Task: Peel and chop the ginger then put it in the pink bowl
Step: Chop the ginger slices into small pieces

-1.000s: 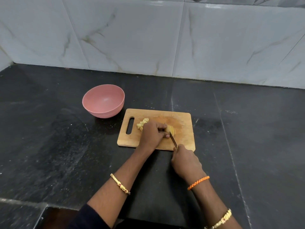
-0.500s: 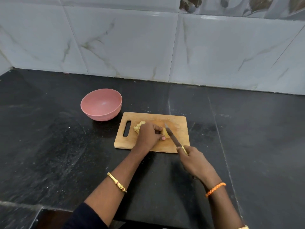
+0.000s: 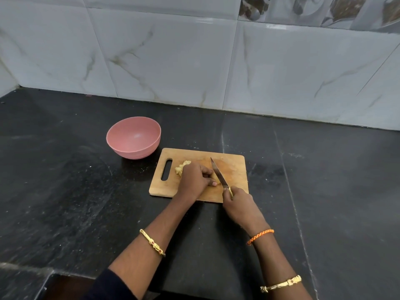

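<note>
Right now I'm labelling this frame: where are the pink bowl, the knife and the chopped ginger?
pink bowl [image 3: 121, 146]: head view, near outer wall.
knife [image 3: 217, 171]: head view, mid-blade.
chopped ginger [image 3: 181, 168]: head view, pile beside left hand.

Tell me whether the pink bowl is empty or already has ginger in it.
Empty. The pink bowl shows only its smooth pink inside, while the chopped ginger lies on the cutting board.

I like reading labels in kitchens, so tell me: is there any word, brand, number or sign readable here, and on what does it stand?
None: no text can be read anywhere in this view.
The pink bowl, the wooden cutting board and the knife show no print or brand.
The patterned wall tiles at the top right carry a picture design, not letters.
The bangles bear ornament only, too small to show any marking.
</note>
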